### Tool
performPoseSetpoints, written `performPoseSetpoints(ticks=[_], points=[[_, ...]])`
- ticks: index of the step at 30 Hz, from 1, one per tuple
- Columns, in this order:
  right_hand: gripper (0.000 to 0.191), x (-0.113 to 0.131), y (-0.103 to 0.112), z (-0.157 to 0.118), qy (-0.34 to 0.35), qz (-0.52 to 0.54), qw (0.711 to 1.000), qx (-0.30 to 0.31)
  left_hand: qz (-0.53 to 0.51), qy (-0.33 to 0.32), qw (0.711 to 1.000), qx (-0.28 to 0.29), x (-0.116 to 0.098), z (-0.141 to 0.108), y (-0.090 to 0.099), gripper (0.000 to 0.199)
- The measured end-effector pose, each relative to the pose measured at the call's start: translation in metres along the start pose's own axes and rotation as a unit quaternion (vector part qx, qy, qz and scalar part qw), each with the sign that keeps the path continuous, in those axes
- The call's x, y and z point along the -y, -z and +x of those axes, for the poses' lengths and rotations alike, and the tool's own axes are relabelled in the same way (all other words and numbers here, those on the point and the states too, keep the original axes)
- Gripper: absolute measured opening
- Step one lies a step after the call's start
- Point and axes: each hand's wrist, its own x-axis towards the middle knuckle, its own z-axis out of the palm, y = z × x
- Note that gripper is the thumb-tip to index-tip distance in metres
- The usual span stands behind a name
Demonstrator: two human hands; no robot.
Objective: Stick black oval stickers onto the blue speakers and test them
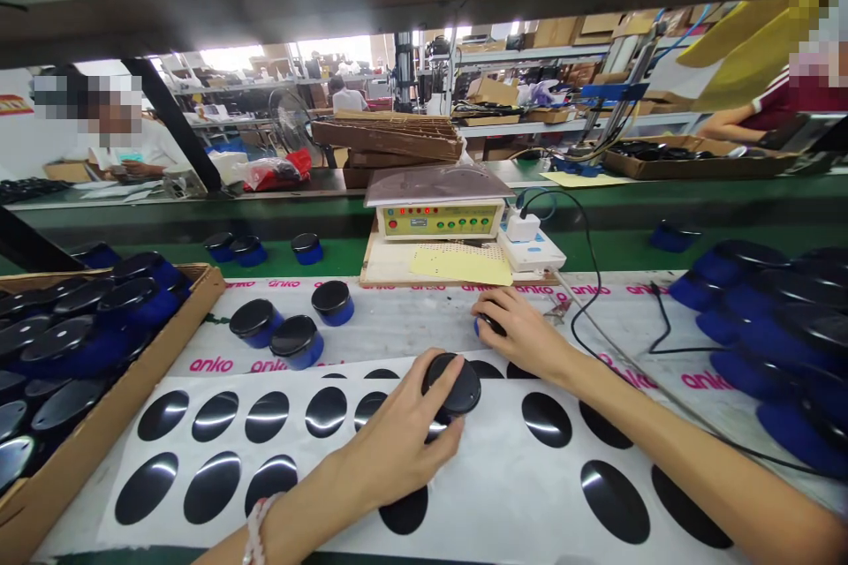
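Note:
My left hand (414, 437) is closed round a short cylinder with a black top (454, 384), holding it over the white sheet of black round stickers (494, 468). The fingers of my right hand (523, 331) are wrapped over another black-topped blue cylinder (491, 324), farther back beside the sheet's far edge; much of it is hidden. Bare white backing shows on the sheet between the hands and the stickers on the right. Several like blue cylinders (296, 342) stand to the left, past the sheet.
A cardboard box (199, 296) full of such cylinders stands at left. More cylinders (788, 309) are heaped at right. A tester with buttons (441, 221) and a white power strip (533, 247) are at the back, with cables (589, 282) running right. A shelf edge (424, 0) hangs overhead.

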Motion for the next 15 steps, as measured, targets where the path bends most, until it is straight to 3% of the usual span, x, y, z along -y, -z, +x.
performPoseSetpoints(ticks=[3, 8, 12, 15], points=[[0.013, 0.000, -0.005, 0.001, -0.008, -0.017, 1.000, 0.007, 0.018, -0.012, 0.999, 0.035, 0.001, -0.001, 0.000, 0.061], [0.011, -0.001, -0.010, 0.005, -0.022, -0.021, 0.999, 0.009, 0.024, -0.023, 0.999, -0.001, 0.008, -0.001, -0.004, 0.058], [0.013, 0.004, 0.008, 0.003, -0.037, 0.010, 0.999, -0.007, 0.020, -0.023, 0.999, -0.034, 0.013, 0.001, -0.004, 0.056], [0.016, 0.029, 0.028, -0.013, -0.051, 0.044, 0.998, -0.020, 0.014, 0.003, 0.997, -0.072, 0.023, 0.017, 0.000, 0.052]])
